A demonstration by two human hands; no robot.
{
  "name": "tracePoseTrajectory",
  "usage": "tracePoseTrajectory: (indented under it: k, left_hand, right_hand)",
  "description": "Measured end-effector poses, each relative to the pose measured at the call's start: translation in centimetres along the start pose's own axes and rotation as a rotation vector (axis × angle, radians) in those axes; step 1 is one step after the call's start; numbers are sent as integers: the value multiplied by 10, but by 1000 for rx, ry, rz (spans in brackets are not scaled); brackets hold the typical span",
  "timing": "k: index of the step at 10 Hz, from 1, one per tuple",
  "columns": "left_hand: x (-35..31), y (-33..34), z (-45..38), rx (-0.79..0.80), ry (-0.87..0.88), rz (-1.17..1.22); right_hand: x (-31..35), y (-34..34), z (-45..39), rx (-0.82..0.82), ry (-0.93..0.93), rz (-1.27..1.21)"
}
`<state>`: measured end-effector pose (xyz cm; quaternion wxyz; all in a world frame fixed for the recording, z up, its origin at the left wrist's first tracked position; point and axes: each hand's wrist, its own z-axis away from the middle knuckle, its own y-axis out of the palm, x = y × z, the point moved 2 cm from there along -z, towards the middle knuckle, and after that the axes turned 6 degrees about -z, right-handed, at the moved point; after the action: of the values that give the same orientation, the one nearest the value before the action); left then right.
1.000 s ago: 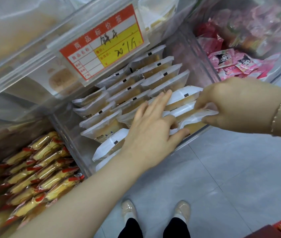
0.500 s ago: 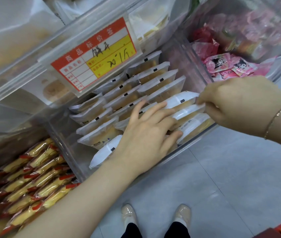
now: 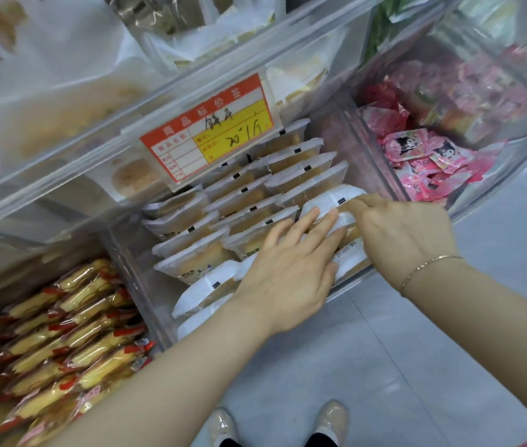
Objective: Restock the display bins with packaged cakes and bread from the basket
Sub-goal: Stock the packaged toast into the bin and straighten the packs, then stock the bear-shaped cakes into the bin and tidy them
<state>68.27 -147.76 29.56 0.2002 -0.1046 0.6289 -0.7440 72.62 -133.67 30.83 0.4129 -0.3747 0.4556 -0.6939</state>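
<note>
A clear display bin [image 3: 133, 275] holds rows of white-topped packaged cakes [image 3: 300, 171] standing on edge. My left hand [image 3: 287, 272] lies flat over the front packs of the right-hand rows, fingers spread and pressing on them, holding nothing. My right hand [image 3: 400, 230] comes in from the right, and its thumb and forefinger pinch the serrated top edge of a white pack [image 3: 329, 201] near the bin's right wall. The fingertips of both hands nearly touch over that pack. The packs under my palms are hidden.
A red and yellow price label [image 3: 207, 137] hangs on the upper bin just above the rows. Pink cartoon packets [image 3: 433, 162] fill the bin to the right. Yellow cakes in red-trimmed wrappers [image 3: 72, 333] fill the lower left bin. My shoes [image 3: 223, 424] stand on grey floor tiles.
My right hand has slid left onto the top edge of the pack by the right wall. My left hand has stayed flat on the front packs, its fingers now meeting the right hand.
</note>
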Motion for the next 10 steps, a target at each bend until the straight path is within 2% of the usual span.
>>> tracePoseTrajectory:
  k: [1, 2, 3, 4, 5, 6, 7, 8, 9, 10]
  left_hand:
    - [-2, -23, 11, -187, -116, 368]
    - [11, -52, 60, -540, -250, 638]
    - [33, -63, 159, -777, -444, 737]
    - [63, -42, 291, -871, -716, 743]
    - [92, 8, 438, -882, -1117, 714]
    - [113, 75, 582, -890, -1570, 757]
    - [116, 143, 698, -883, -1908, 790]
    - [112, 218, 771, -882, -2178, 892]
    - [108, 304, 807, -768, -2308, 963]
    - [109, 394, 813, -602, -2322, 1069]
  right_hand:
    - [22, -22, 24, -177, 12, -67]
    - [67, -29, 57, -393, -194, -400]
    - [149, -30, 94, -346, -394, -744]
    - [242, -11, 135, -175, -516, -956]
    - [346, 32, 179, 106, -615, -970]
    - [443, 93, 221, 400, -710, -815]
    - [521, 161, 247, 617, -687, -643]
    - [582, 236, 258, 709, -647, -552]
    - [627, 325, 256, 733, -661, -394]
    - [660, 423, 241, 759, -669, -186]
